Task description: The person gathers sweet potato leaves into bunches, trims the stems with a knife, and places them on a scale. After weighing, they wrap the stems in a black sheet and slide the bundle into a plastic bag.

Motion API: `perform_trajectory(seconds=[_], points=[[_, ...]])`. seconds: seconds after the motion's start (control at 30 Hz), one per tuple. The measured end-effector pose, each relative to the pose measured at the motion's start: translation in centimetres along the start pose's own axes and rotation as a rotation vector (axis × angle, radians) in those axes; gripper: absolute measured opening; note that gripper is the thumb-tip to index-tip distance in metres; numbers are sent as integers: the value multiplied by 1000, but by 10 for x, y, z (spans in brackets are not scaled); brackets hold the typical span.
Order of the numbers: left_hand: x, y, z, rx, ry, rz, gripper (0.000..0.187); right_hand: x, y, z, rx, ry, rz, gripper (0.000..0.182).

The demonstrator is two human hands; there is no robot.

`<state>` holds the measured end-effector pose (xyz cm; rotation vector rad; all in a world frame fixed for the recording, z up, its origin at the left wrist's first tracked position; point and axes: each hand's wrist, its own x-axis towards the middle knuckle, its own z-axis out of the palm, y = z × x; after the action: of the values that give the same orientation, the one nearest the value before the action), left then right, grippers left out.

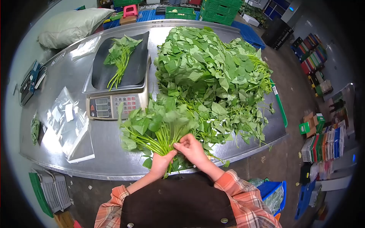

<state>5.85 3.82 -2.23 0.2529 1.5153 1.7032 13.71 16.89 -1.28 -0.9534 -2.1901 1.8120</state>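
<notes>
My left hand point(161, 164) is wrapped round the lower stems of a bunch of leafy greens point(161, 127), its leaves fanning out away from me. At the right side of that bunch, my right hand point(191, 150) pinches the stems with thumb and fingers close together. Just beyond my hands rises a large heap of the same greens point(205, 60), with loose sprigs trailing toward me. A digital scale point(116, 106) stands to the left of the heap. On its black tray point(133, 74) lies a smaller bunch of greens point(122, 59), stems pointing toward me.
Clear plastic bags point(70, 125) lie on the left of the metal table point(110, 152), near a small wrapped bundle of greens point(35, 128). A white sack point(76, 28) sits at the far left. Green crates point(218, 13) are stacked beyond the table; a blue crate point(273, 195) stands at lower right.
</notes>
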Motion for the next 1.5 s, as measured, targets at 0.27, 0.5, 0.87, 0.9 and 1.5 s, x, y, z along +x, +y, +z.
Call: perform_trajectory(seconds=[0.27, 0.5, 0.87, 0.9, 1.5], points=[[3, -1, -8, -351, -47, -197, 15, 1, 7, 4, 418, -106, 102, 17], [10, 8, -14, -546, 146, -289, 18, -37, -4, -7, -199, -211, -704, 11], [13, 16, -23, -504, -90, -212, 15, -27, 51, -48, -584, -57, 13, 31], [10, 12, -18, -479, -65, -207, 15, -26, 50, -44, -535, -17, -65, 28], [7, 13, -22, -509, 75, -130, 25, 28, 42, -21, -908, 115, -53, 22]])
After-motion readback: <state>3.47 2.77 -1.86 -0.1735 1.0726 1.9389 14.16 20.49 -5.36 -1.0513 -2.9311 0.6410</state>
